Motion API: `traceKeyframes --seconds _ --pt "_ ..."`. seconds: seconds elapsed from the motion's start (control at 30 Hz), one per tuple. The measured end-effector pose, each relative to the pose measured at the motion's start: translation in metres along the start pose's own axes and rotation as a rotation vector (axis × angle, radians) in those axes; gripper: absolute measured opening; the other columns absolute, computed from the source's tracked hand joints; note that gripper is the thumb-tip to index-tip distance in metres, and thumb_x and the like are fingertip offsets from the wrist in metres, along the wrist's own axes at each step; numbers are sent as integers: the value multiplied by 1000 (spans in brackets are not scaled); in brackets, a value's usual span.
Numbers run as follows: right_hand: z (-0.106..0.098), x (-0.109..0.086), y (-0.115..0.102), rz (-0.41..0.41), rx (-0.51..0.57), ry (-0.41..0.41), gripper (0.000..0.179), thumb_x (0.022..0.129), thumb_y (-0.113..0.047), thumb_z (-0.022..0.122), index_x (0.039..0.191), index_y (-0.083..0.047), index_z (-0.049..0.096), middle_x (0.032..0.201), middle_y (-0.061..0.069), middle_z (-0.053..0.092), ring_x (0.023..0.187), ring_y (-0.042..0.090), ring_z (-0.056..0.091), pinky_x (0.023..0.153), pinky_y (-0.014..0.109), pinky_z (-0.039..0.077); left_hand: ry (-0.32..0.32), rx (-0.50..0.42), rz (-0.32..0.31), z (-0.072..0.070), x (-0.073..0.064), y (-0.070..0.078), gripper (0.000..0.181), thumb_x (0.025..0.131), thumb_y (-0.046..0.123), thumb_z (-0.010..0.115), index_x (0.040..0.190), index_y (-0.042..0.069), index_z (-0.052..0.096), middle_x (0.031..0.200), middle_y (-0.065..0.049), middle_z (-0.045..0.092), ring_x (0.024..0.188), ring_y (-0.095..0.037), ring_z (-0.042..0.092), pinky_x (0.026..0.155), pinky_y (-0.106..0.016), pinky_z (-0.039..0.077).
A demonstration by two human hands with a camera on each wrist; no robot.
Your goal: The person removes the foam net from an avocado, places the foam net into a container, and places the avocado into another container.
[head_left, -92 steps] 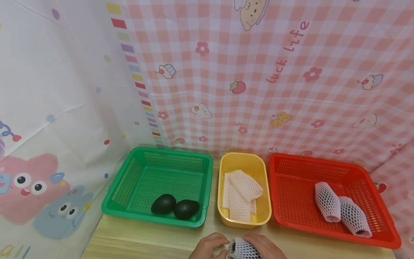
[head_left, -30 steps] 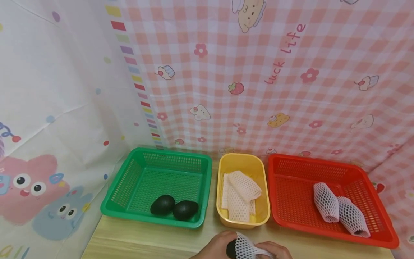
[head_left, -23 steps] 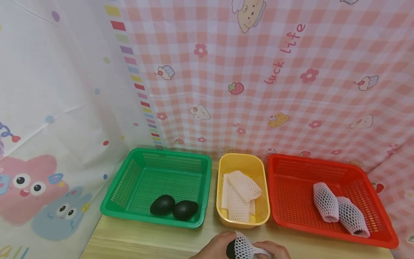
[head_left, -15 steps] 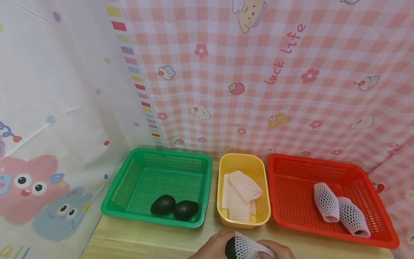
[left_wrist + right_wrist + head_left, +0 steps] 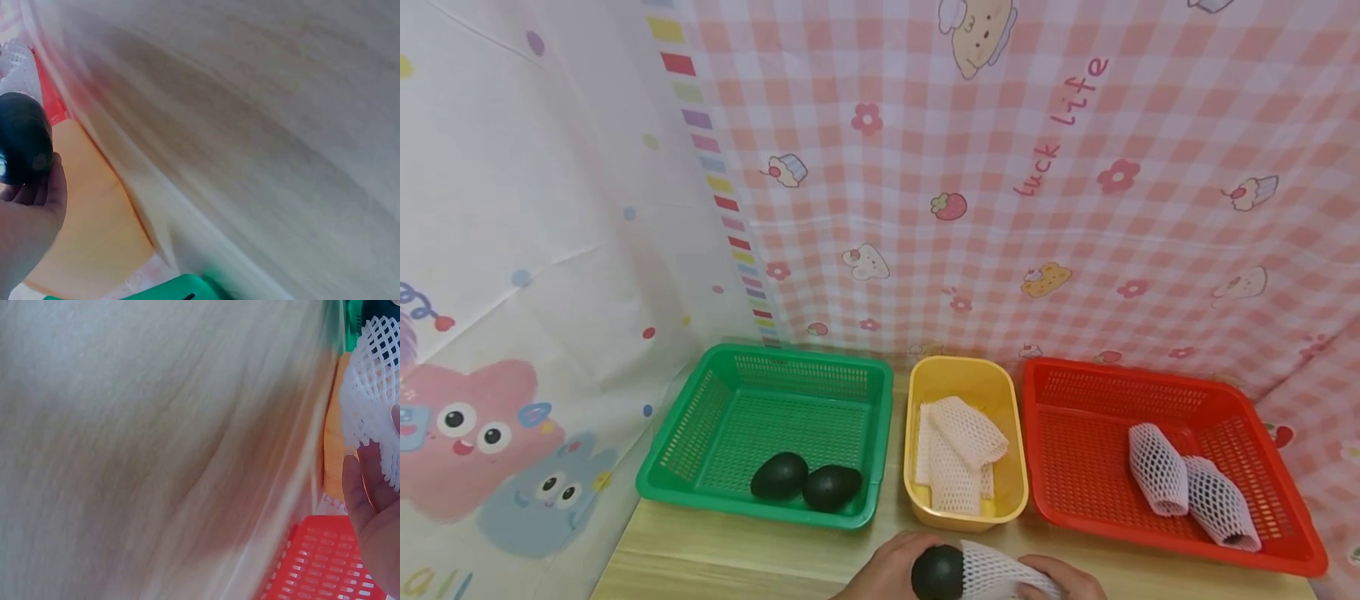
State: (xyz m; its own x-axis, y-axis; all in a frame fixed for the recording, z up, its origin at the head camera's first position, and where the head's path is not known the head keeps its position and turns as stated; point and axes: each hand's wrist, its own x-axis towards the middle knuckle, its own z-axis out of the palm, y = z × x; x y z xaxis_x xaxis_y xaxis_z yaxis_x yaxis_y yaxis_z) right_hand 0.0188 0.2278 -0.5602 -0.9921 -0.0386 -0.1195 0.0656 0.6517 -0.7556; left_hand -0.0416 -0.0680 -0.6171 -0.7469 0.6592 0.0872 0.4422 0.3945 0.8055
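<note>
At the bottom of the head view, my left hand [image 5: 886, 572] grips a dark avocado [image 5: 937, 572], its rounded end bare. The avocado's other end sits inside a white foam net sleeve [image 5: 991, 570]. My right hand [image 5: 1067, 578] pinches the sleeve's narrowed tail and holds it stretched to the right. In the left wrist view, fingers [image 5: 55, 187] curl under the avocado [image 5: 25, 139]. The right wrist view has the sleeve [image 5: 370, 394] between thumb and fingers of the right hand [image 5: 380, 534], partly cut off by the frame edge.
A green basket [image 5: 760, 511] with two bare avocados [image 5: 805, 482] stands left. In the middle, a yellow tub [image 5: 966, 522] holds several foam sleeves [image 5: 958, 454]. At right, a red basket [image 5: 1097, 529] contains two sleeved fruits [image 5: 1191, 487]. Pale wooden table [image 5: 722, 558] lies in front.
The sleeve has slid rightward along the avocado, so more of the dark fruit shows. My right hand has shifted right with the sleeve's tail; the left hand keeps its hold. Baskets are unchanged.
</note>
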Motion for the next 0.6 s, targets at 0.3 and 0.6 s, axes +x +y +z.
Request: traceKeyframes --seconds 0.3,0.6 --pt "-9 -10 -4 -69 46 71 22 86 -21 87 106 -13 79 94 -12 75 81 -1 65 70 23 53 73 -9 26 -28 -12 42 62 86 43 87 134 10 64 129 4 66 119 -7 58 98 -29 51" --pt "-20 -17 -16 -113 14 235 30 72 -11 95 97 -16 81 86 -18 73 75 -3 63 65 18 49 202 6 128 -42 -26 53 66 84 34 91 137 8 62 132 -6 66 117 -13 61 97 -32 54"
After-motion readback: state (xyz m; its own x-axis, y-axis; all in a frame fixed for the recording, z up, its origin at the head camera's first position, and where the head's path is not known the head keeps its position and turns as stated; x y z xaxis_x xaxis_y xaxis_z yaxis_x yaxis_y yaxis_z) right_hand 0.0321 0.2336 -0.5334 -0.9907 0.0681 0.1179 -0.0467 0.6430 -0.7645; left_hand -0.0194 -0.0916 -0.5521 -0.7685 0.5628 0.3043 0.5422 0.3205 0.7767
